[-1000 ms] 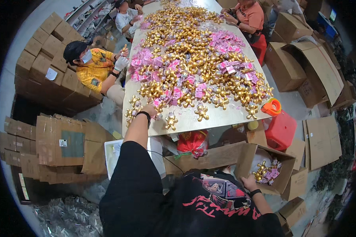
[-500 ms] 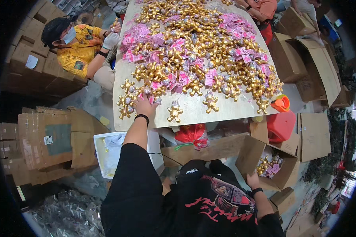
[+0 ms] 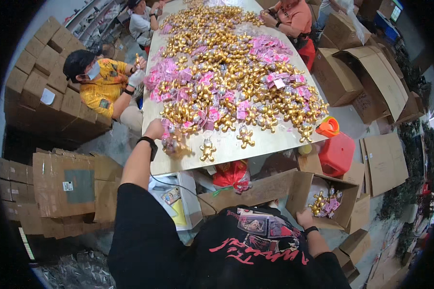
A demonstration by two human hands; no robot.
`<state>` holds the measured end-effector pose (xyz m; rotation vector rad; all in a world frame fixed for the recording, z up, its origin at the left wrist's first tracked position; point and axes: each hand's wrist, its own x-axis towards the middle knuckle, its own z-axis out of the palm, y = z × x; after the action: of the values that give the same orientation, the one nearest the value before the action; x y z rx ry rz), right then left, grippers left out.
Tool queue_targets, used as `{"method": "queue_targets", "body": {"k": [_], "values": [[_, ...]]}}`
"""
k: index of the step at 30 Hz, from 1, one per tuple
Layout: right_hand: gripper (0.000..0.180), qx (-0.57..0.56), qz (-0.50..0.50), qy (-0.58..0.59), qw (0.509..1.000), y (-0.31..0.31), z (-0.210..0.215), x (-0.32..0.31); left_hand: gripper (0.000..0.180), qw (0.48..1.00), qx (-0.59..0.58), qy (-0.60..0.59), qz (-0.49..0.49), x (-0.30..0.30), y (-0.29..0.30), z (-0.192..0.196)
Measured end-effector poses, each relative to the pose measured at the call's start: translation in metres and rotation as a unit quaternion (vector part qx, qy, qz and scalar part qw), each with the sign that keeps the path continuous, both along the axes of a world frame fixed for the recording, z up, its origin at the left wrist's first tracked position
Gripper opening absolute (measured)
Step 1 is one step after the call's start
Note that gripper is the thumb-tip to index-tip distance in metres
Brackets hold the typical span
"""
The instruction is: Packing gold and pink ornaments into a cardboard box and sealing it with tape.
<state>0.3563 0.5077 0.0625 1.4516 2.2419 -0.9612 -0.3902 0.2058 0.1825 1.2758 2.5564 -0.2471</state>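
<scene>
Pink lettering [image 3: 253,250] crosses the black T-shirt [image 3: 222,270] beside the right hand [image 3: 305,219]; leftward of the left hand [image 3: 155,130], a carton label [image 3: 68,186] is illegible.

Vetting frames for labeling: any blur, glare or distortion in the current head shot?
Head view: gold bears by the left hand smeared, probably motion blur; head view: single front bear clearer; head view: small glints across the gold pile; head view: black fisheye border rounds off the corners.

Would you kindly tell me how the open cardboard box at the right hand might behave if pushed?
The box would probably flex a little, given its thin cardboard walls. The gold bears inside may shift, since they lie loosely with bare space beside them.
</scene>
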Motion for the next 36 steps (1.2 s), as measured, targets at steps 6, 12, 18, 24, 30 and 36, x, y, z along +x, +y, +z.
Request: {"method": "queue_targets", "body": {"k": [6, 12, 18, 24, 30, 36], "values": [[0.043, -0.017, 0.039, 0.024, 0.999, 0.003, -0.002, 0.017, 0.023, 0.903, 0.307, -0.223, 0.200, 0.084, 0.081, 0.168], [0.044, -0.035, -0.027, 0.099, 0.994, 0.000, 0.002, 0.008, 0.026, 0.873, 0.395, -0.268, 0.100, 0.158, 0.161, 0.260], [0.042, -0.042, -0.010, 0.155, 0.987, 0.010, 0.008, -0.003, 0.031, 0.780, 0.402, -0.479, 0.041, 0.283, 0.239, 0.277], [0.050, -0.060, -0.048, 0.105, 0.991, 0.010, -0.010, 0.008, 0.034, 0.711, 0.284, -0.642, 0.037, 0.414, 0.330, 0.201], [0.049, -0.037, -0.005, 0.146, 0.989, 0.010, -0.019, 0.002, 0.030, 0.667, 0.147, -0.730, 0.013, 0.517, 0.364, 0.117], [0.043, -0.051, -0.075, 0.155, 0.984, -0.003, 0.004, 0.006, 0.055, 0.876, 0.052, -0.443, -0.185, 0.452, 0.323, 0.045]]}}
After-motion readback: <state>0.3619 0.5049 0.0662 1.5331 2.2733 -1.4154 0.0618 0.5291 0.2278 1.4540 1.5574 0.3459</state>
